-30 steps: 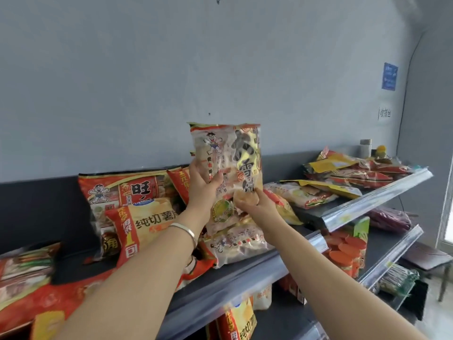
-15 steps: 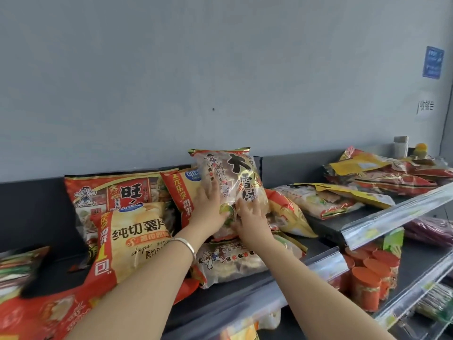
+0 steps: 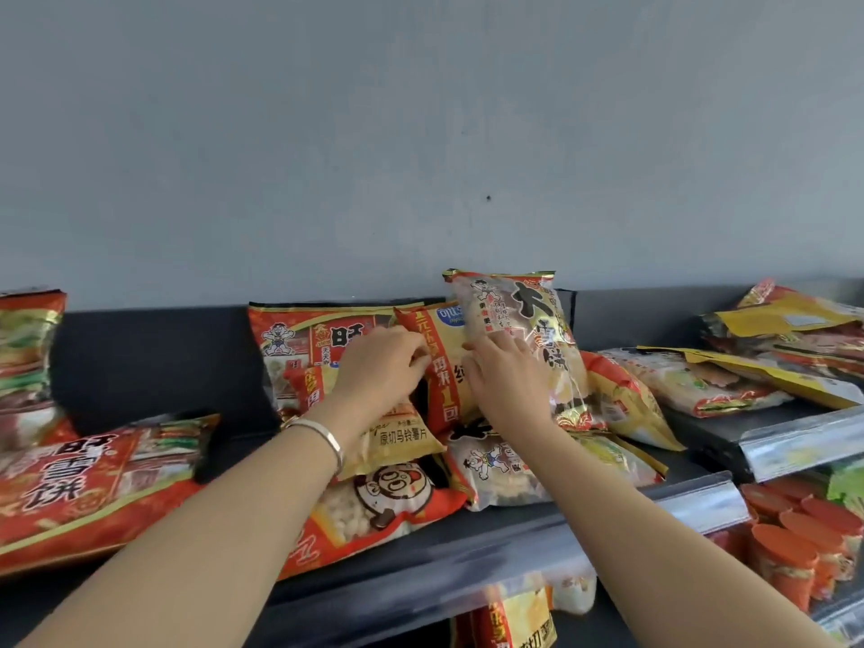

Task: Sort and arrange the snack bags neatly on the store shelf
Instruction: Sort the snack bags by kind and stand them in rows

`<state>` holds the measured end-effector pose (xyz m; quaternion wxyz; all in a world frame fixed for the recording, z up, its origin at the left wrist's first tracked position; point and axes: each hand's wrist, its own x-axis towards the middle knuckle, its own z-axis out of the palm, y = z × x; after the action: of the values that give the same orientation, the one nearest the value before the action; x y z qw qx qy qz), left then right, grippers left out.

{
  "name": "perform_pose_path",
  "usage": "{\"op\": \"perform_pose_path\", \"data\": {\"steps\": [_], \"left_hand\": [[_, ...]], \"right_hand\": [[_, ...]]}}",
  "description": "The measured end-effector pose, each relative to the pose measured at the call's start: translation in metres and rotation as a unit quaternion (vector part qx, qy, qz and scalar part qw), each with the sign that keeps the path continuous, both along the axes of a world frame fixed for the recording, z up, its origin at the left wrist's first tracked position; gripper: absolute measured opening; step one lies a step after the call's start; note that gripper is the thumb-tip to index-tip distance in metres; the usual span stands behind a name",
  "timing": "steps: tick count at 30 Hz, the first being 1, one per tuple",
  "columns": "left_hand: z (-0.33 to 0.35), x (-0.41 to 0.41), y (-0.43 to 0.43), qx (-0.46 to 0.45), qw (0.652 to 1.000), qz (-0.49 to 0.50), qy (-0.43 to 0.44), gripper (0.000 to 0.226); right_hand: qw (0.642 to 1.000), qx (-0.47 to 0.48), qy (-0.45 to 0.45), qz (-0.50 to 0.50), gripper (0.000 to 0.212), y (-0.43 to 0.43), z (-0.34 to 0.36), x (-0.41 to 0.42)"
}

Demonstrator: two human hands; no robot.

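Grey painted wall (image 3: 421, 133) behind; dark store shelf (image 3: 491, 540) with a clear plastic front rail, stocked with snack bags.

Item 1: transparent plastic rice-cracker bag with red-gold trim and bold black characters (image 3: 537, 320). It stands upright, leaning back, under and beyond the right hand (image 3: 509, 381). That hand lies palm-down with straight fingers pressed flat on the bag's lower front, not curled round it. Its forearm reaches in from the lower right.

Item 2: yellow foil crisp bag with red side band and blue logo (image 3: 449, 362). It stands upright between the two hands, touching the rice-cracker bag's left edge. The left hand (image 3: 378, 367) has curled fingers pinching the red band. A silver bangle (image 3: 322, 437) sits on the wrist.

Item 3: red bag with cartoon face (image 3: 388, 502), lying flat below the left wrist.

Item 4: large red flat bag (image 3: 93, 484), well left of the left forearm.

Item 5: orange-lidded tubs (image 3: 795, 544), on the lower tier right of the right forearm.
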<state>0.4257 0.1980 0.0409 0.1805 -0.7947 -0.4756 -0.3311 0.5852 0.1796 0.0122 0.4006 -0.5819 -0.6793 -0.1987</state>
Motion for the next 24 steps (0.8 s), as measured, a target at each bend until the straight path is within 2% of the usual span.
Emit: {"op": "perform_pose_path", "data": {"steps": [4,11,16,21,24], "left_hand": [[0.003,-0.066,-0.013,0.000,0.999,0.033,0.006,0.025],[-0.007,-0.203,-0.042,-0.076,0.988,0.134,0.014,0.022],[-0.026,-0.291,-0.059,-0.129,0.974,0.183,-0.032,0.023],[-0.057,-0.351,-0.065,-0.253,0.931,0.257,-0.055,0.051],[-0.076,-0.367,-0.066,-0.296,0.912,0.268,-0.097,0.062]], "right_hand": [[0.998,0.002,-0.037,0.055,0.027,-0.005,0.009,-0.057],[0.979,-0.086,-0.121,0.137,0.034,-0.016,0.018,-0.181],[0.949,-0.237,-0.105,0.182,0.046,-0.017,0.002,-0.261],[0.919,-0.351,-0.017,0.180,0.055,-0.018,-0.014,-0.316],[0.896,-0.411,0.013,0.166,0.062,-0.018,-0.024,-0.332]]}}
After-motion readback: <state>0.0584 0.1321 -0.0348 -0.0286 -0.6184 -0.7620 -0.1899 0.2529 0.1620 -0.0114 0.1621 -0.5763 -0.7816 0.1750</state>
